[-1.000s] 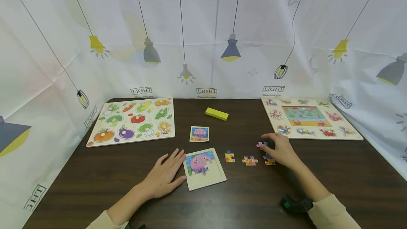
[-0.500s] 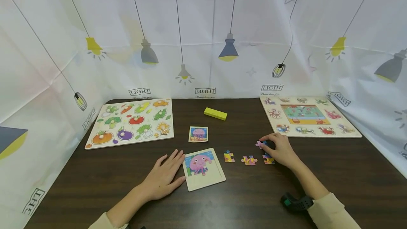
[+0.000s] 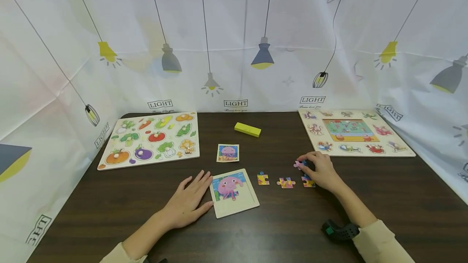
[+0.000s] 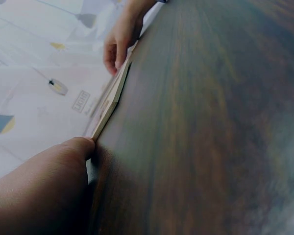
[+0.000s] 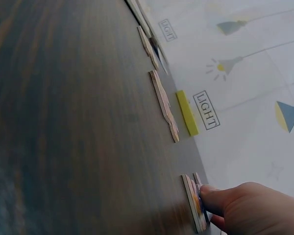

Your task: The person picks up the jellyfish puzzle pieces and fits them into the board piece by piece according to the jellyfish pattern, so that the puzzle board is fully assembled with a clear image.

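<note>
My left hand (image 3: 190,204) lies flat on the table with its fingers spread. Its fingertips and thumb touch the left edge of a wooden puzzle tray (image 3: 237,210), also seen edge-on in the left wrist view. In the tray a pink octopus picture (image 3: 228,186) is partly assembled, with bare wood at right and bottom. My right hand (image 3: 321,169) pinches a pink and blue jigsaw piece (image 3: 298,164) between thumb and fingers, low at the table; the hand covers part of it. Nearby lie a yellow corner piece (image 3: 263,179), a pink-yellow piece (image 3: 286,182) and another piece (image 3: 308,182).
A small octopus picture card (image 3: 228,153) lies behind the tray. Further back is a yellow block (image 3: 248,129). A vegetable peg board (image 3: 150,141) stands at back left, a sea-animal board (image 3: 358,133) at back right. A printed curtain (image 3: 234,52) hangs behind the table.
The head view has shifted slightly. Both hands and the puzzle pieces stay where they were on the table.
</note>
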Tool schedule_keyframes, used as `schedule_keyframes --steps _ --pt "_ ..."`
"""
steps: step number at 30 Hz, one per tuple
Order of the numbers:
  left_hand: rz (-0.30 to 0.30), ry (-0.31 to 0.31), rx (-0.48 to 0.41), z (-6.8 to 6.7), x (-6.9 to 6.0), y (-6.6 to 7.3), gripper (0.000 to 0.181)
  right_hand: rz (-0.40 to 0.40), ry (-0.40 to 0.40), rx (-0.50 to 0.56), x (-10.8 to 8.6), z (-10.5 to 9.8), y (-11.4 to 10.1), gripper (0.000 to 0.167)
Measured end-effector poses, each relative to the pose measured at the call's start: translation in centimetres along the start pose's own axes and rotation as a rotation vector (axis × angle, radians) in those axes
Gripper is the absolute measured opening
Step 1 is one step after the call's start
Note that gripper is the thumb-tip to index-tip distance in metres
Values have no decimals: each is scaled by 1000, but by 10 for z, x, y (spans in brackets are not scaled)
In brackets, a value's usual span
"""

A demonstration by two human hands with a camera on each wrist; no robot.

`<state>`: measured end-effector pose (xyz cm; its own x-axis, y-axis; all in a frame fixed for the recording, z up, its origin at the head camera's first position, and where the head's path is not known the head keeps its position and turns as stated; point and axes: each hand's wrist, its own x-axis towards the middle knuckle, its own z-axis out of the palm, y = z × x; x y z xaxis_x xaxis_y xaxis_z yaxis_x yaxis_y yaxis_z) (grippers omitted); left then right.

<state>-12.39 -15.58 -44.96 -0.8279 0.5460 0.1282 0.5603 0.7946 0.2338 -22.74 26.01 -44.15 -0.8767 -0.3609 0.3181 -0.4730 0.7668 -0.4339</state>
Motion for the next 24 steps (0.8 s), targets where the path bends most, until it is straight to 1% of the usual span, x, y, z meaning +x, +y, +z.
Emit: schedule_keyframes --steps 2,4,9,12,15,18,20,24 --pt "0 -1 1 0 0 0 69 0 9 11 0 0 0 14" --pt "-1 -2 0 0 0 0 69 20 10 37 0 -1 -1 12" --pt "-1 0 -1 0 0 0 69 134 4 69 -2 -3 -5 11" --pt "-1 -2 2 0 1 0 69 165 27 71 -3 -4 -7 10" --pt "1 -3 5 0 1 0 69 161 62 97 -3 -4 -9 9" --pt "2 -2 4 0 1 0 68 138 75 139 -2 -5 -14 10" --pt "1 -2 3 0 1 0 68 124 74 165 -1 -5 -19 11" --pt "-2 -5 2 0 0 0 69 103 36 217 1 -4 -33 11"
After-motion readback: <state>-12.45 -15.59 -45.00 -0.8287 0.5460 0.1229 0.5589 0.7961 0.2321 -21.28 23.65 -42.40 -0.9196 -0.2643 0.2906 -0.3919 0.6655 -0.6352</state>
